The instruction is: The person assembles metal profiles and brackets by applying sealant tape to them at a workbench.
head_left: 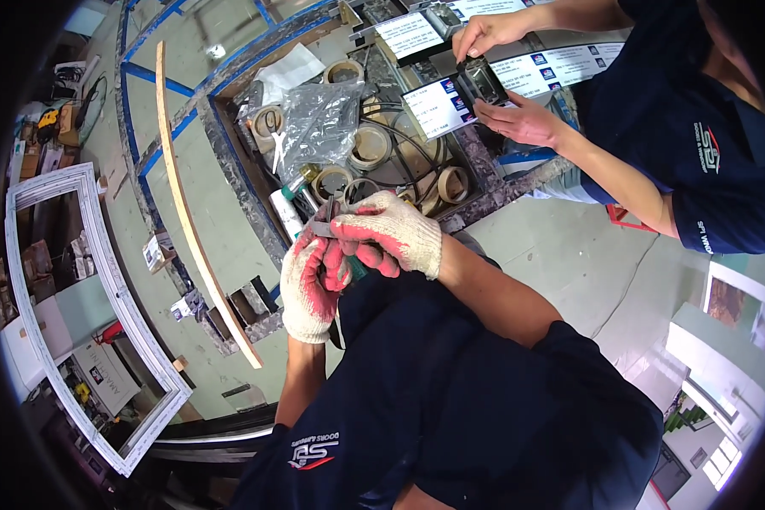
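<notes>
My left hand (308, 285), in a white knitted glove with a red palm, is closed with its fingertips up against a small grey metal piece (321, 228). From the right, my right hand (395, 234), gloved the same way, pinches that piece between thumb and fingers. The piece looks flat and narrow; my fingers cover much of it, so its exact kind is unclear. Both hands meet in front of my chest, over the near edge of an open tray (242, 183). Just beyond them lies a white can (286, 212) with a green part.
Tape rolls (371, 146), clear plastic bags (319, 119), scissors (278, 153) and black cable fill the tray. At right, a co-worker's hands (523, 119) hold a black rectangular part (483, 82) against film-wrapped profiles. Left are a long wooden strip (183, 187) and a white frame (110, 221).
</notes>
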A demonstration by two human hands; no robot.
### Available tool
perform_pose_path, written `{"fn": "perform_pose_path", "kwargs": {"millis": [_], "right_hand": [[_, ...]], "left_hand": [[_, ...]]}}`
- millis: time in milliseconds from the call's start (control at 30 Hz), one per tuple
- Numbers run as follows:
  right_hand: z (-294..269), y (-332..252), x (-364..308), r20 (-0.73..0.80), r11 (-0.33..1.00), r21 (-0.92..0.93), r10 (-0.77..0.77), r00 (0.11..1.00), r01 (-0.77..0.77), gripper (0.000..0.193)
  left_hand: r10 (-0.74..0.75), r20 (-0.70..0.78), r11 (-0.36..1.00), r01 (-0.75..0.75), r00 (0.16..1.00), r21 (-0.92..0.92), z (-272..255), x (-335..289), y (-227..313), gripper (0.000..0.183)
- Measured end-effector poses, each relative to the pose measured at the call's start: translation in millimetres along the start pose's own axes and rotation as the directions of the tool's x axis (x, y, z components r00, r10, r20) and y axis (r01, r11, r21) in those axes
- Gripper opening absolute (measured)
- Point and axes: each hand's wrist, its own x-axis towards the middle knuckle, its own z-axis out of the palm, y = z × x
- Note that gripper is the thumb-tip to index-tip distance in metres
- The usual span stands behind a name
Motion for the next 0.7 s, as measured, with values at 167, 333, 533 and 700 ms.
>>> {"fn": "perform_pose_path", "kwargs": {"millis": [167, 333, 533, 700], "right_hand": [[2.5, 0.1, 5.2, -0.097, 0.998, 0.026, -0.051, 0.994, 0.054, 0.034], [-12.3, 0.9, 18.7, -0.296, 0.966, 0.163, -0.144, 0.944, 0.198, 0.037], [-2.7, -9.2, -5.2, 0.001, 0.994, -0.069, -0.086, 0.996, 0.086, 0.039], [-3.3, 12.3, 9.5, -0.061, 0.987, 0.038, -0.154, 0.986, 0.156, 0.029]], "left_hand": [[0.014, -0.008, 0.996, -0.015, 1.000, -0.088, -4.0, -1.4, -7.9, 0.045], [-0.027, 0.192, 0.990, 0.053, 0.981, -0.133, -1.4, -4.3, 1.0, 0.053], [0.019, 0.061, 0.995, -0.013, 0.998, -0.102, -3.3, -2.3, -5.6, 0.054], [0.027, 0.099, 0.999, -0.024, 0.995, -0.031, 0.5, 1.3, -4.6, 0.043]]}}
